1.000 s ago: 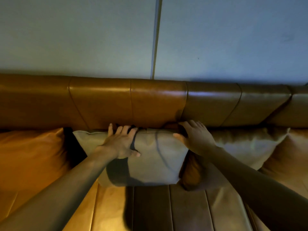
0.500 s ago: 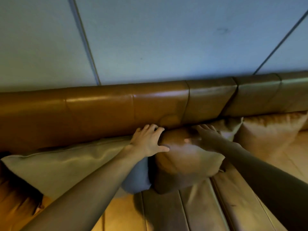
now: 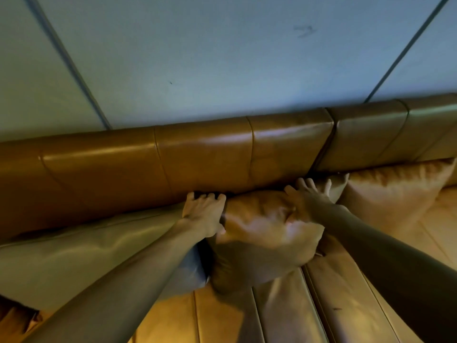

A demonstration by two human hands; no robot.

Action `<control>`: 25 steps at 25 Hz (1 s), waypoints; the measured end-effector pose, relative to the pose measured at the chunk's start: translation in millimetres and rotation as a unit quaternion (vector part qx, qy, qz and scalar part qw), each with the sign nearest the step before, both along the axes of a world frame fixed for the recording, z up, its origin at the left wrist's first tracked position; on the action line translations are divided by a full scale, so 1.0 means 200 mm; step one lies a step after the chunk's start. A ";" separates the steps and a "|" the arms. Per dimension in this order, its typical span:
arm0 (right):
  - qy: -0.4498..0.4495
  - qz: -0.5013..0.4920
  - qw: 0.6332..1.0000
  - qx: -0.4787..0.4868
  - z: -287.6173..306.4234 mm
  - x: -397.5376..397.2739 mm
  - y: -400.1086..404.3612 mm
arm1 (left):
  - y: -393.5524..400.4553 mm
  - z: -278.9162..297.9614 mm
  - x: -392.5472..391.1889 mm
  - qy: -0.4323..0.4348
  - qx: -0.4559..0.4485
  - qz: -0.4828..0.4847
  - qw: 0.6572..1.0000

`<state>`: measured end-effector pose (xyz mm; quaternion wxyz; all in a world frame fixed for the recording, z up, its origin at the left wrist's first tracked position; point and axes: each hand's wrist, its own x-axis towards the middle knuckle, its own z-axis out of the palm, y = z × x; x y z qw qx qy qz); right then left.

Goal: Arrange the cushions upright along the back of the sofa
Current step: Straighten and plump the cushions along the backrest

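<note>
An orange-tan cushion (image 3: pixel 262 233) leans against the brown leather sofa back (image 3: pixel 197 164) in the middle. My left hand (image 3: pixel 202 214) grips its upper left edge, fingers curled over the top. My right hand (image 3: pixel 306 199) presses flat on its upper right corner, fingers spread. A pale beige cushion (image 3: pixel 81 256) stands to the left, partly under my left forearm. Another beige cushion (image 3: pixel 336 191) shows just behind my right hand, and a tan cushion (image 3: pixel 395 194) stands at the right against the back.
The sofa seat (image 3: pixel 284 315) of tan leather panels lies below the cushions. A pale grey wall (image 3: pixel 222 58) with dark vertical seams rises behind the sofa. A bit of an orange cushion (image 3: pixel 14 320) shows at the bottom left corner.
The view swung right from the beige cushion to the orange-tan one. Both hands moved onto its top edge and have settled there, the right hand pressing further over its corner.
</note>
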<state>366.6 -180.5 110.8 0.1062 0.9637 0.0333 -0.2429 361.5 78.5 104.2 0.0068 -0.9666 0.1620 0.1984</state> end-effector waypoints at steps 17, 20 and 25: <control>-0.086 -0.010 0.995 0.046 -0.02 -0.11 0.01 | 0.04 0.03 -0.04 -0.022 -0.030 -0.009 0.999; -0.044 -0.022 0.996 0.074 -0.02 -0.09 0.00 | 0.04 0.03 -0.03 -0.013 -0.036 -0.008 0.999; -0.009 -0.043 0.998 0.047 0.00 -0.10 0.03 | 0.16 0.04 -0.05 0.005 -0.134 0.015 0.991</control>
